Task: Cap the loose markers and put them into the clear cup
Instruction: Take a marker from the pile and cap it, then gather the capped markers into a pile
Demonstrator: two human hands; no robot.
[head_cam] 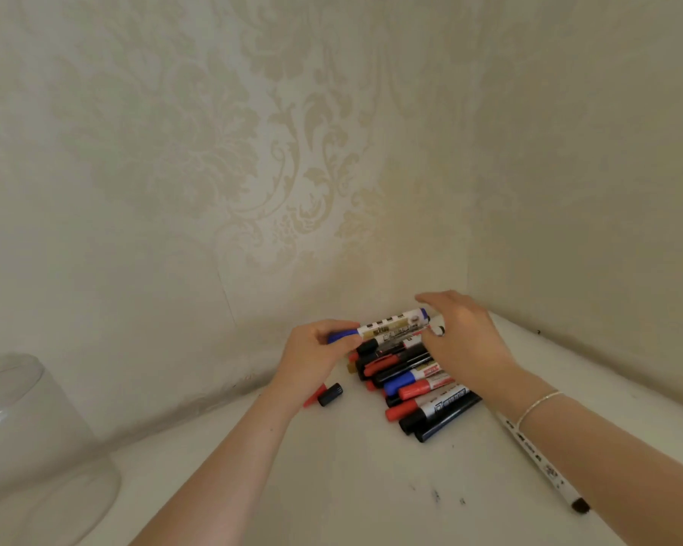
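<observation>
A heap of several red, blue and black markers (422,384) lies on the white table in the wall corner. My left hand (316,358) grips the blue cap end of a white marker (391,323) held level above the heap. My right hand (462,336) holds that marker's other end, fingers curled over it. A loose black cap (331,394) and a red cap (315,396) lie just left of the heap, by my left wrist. The clear cup (36,447) stands at the far left.
A thin white marker with a black cap (541,463) lies on the table under my right forearm. Patterned walls close the corner behind and to the right. Small dark ink specks (436,495) mark the white table (351,486) in front.
</observation>
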